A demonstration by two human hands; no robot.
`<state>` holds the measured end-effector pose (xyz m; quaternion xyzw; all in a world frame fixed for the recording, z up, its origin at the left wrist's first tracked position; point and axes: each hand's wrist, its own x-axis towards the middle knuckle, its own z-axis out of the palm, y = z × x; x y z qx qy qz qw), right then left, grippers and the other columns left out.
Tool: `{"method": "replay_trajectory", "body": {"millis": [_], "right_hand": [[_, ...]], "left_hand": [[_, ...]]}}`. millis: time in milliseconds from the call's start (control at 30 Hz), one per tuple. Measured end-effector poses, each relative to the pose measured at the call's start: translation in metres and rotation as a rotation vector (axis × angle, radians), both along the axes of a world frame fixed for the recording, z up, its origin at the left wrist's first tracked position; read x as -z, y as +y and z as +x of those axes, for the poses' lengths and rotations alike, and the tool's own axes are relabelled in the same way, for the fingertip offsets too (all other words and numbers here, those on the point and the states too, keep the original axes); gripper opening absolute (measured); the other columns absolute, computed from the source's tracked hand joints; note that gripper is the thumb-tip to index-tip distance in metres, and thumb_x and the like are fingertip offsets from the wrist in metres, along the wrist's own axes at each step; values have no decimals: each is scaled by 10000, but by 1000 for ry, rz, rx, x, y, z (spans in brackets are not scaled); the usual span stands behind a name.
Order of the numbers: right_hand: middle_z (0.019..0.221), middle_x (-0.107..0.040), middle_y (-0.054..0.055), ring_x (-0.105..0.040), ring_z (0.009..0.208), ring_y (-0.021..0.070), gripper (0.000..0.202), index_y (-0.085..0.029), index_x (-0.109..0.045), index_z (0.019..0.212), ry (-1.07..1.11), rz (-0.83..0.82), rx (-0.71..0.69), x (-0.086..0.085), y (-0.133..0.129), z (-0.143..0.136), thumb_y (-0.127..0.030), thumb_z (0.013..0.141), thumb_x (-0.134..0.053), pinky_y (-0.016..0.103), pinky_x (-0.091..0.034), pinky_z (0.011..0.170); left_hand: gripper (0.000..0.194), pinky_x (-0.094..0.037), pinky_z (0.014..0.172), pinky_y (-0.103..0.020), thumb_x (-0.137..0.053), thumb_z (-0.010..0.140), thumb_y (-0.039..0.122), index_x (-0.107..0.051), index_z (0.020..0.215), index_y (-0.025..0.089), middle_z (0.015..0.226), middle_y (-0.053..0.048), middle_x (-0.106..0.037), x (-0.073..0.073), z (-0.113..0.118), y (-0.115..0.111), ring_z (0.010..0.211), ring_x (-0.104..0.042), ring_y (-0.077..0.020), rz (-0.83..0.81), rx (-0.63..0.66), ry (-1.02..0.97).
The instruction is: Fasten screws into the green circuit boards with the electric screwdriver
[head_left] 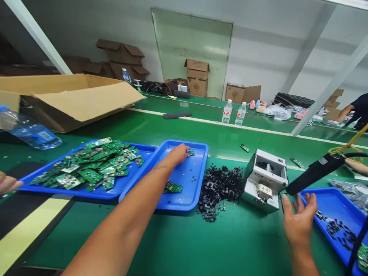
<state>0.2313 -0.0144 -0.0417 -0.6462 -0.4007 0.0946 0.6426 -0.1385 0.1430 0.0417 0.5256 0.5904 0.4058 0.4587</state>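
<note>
My left hand (178, 154) reaches into the middle blue tray (188, 202). Its fingers are closed at the edge of a small green circuit board (191, 153) near the tray's far side. More circuit boards (174, 188) lie in that tray, partly behind my forearm. My right hand (300, 218) is raised with fingers apart and nothing visible in it. It is beside a grey and white screw feeder (266, 180) and just below a black electric screwdriver (316, 174), which slants down toward the feeder.
Small black parts (221, 188) are heaped between tray and feeder. A left tray (115, 194) bears piled boards; a right tray (327, 195) holds black parts. Another person's hand (8, 182) is at far left. Beyond stand water bottles (227, 113) and an open carton (86, 101).
</note>
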Motion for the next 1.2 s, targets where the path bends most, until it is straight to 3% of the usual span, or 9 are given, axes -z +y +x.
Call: {"method": "replay_trajectory", "body": {"millis": [33,100,167,267,467,633,867,1067,1200], "right_hand": [[1645,-210,235,-397,1469,385,1130,-168,-183,1604,-123,33,63,1,-6,-6,-542,740,-810,620,-332,1190],[1548,-397,234,-509,1360,371,971,-144,-357,1548,-361,93,94,2,-20,-25,-487,764,-814,589,-414,1125],[1228,-686,160,-672,1083,298,550,-175,-626,1329,-474,17,-91,4,-32,-52,-455,866,-727,459,-535,960],[858,-766,42,-705,725,203,280,-257,-747,1027,-440,-353,-448,10,-35,-93,-470,967,-575,290,-531,670],[999,-740,40,-735,870,252,173,-262,-712,1031,-577,-626,-403,24,-10,-132,-341,885,-666,299,-484,654],[1040,-709,36,-724,877,239,98,-270,-682,941,-547,-546,-453,28,-11,-133,-237,868,-626,299,-489,701],[1020,-766,94,-714,893,234,290,-199,-724,1036,129,-364,-659,11,-17,-103,-445,918,-628,337,-561,842],[1049,-780,104,-725,924,261,468,-187,-764,1139,265,-332,-536,4,-27,-73,-552,853,-704,401,-584,900],[891,-783,81,-718,776,234,603,-188,-735,1229,272,-386,-394,11,-32,-65,-594,784,-760,362,-607,761]], "left_hand": [[391,-548,947,-456,-642,976,366,-627,1273,113,1281,-68,-639,0,-2,-2,1123,-630,-309,0,-19,-28],[380,-550,948,-455,-637,980,355,-622,1282,124,1290,-82,-635,0,-3,-3,1122,-635,-290,-3,-58,-79],[384,-565,935,-458,-643,975,364,-614,1296,155,1303,-99,-630,0,-2,-3,1118,-647,-269,2,-85,-130],[385,-580,909,-451,-646,973,372,-609,1298,169,1290,-105,-633,0,8,-6,1088,-659,-248,21,-108,-207],[374,-607,748,-322,-643,927,179,-491,1269,169,973,-58,-725,15,50,-47,753,-700,-140,34,25,-557],[506,-612,678,-261,-923,654,213,-513,949,182,855,2,-697,38,88,-91,754,-724,-156,-111,258,-852],[510,-604,722,-274,-938,640,278,-630,1015,122,882,-49,-730,57,112,-115,759,-710,-146,-162,276,-780],[435,-519,551,-240,-912,620,255,-636,935,137,816,-14,-687,65,126,-127,656,-638,-131,-192,314,-656],[511,-520,690,-234,-888,620,165,-658,1076,146,860,-5,-697,62,126,-128,750,-628,-116,-166,277,-637]]}}
